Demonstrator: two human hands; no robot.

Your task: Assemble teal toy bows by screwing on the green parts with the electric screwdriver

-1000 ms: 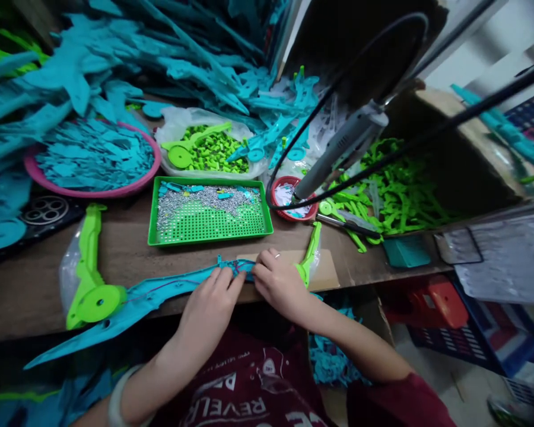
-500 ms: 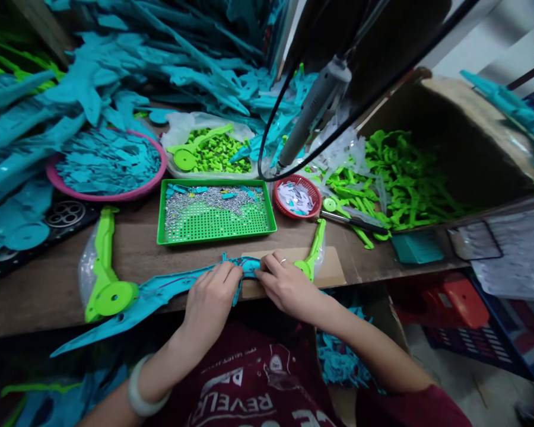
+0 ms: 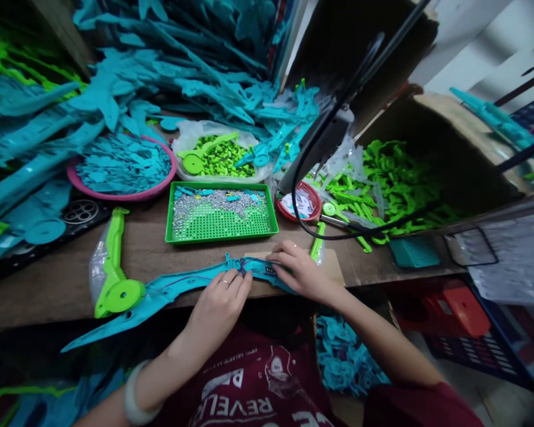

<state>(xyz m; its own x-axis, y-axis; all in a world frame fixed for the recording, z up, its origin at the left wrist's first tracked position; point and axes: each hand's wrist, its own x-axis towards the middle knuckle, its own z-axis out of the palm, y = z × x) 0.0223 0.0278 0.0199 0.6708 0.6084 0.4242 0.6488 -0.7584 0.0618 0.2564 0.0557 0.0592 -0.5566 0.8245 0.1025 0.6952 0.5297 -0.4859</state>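
Observation:
A long, curved blue plastic shell (image 3: 173,292) lies along the front of the bench, its hollow side up, with thin wires inside. My left hand (image 3: 222,299) presses its fingertips together on the shell's middle, at a small bunch of dark wires (image 3: 242,267). My right hand (image 3: 296,271) grips the shell just to the right, its fingers bent over the edge. Whatever lies beneath the fingertips is hidden. A green arm with a round disc (image 3: 122,295) sits at the shell's left part, and another green arm (image 3: 318,243) shows behind my right hand.
Behind the shell stands a green tray (image 3: 222,238) of small screws. A pink basin (image 3: 122,197) of blue pieces, a red basket (image 3: 314,210) and a box (image 3: 463,136) of green parts surround it. A grey powered screwdriver (image 3: 314,148) hangs with a looping black cable (image 3: 338,238).
My fingers have shifted on the shell, uncovering the wires and a small dark part near my right fingers. The narrow blue piece below my left fingers is no longer visible. The view has shifted slightly.

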